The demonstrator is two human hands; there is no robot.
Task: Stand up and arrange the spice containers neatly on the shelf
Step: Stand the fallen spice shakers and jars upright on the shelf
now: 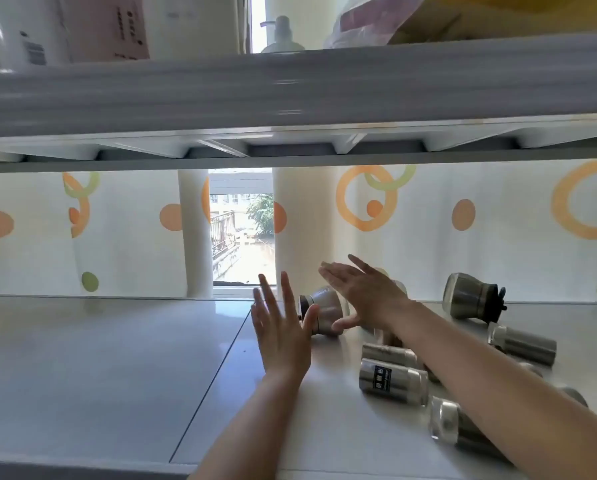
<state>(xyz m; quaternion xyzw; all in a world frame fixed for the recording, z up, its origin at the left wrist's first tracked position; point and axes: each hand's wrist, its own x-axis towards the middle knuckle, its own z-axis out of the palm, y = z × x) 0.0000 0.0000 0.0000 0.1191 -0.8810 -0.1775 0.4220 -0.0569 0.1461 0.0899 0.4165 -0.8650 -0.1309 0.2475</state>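
Several metal-and-glass spice containers lie on their sides on the right half of the white shelf (pixel 99 368). A tipped grinder (pixel 323 311) lies between my two hands. My left hand (pixel 283 332) is flat with straight fingers just left of it, the thumb touching its dark cap end. My right hand (pixel 363 292) hovers over its right side with spread fingers, thumb under the body. A labelled steel jar (pixel 392 379) and another jar (pixel 444 422) lie under my right forearm. A dark grinder (pixel 472 299) and a steel jar (pixel 522 344) lie farther right.
An upper shelf board (pixel 290 95) hangs close overhead, carrying bottles and a bag. Behind the shelf hangs a white curtain (pixel 428 230) with orange and green circles, parted at a window gap (pixel 241 230). The shelf's left half shows bare white surface.
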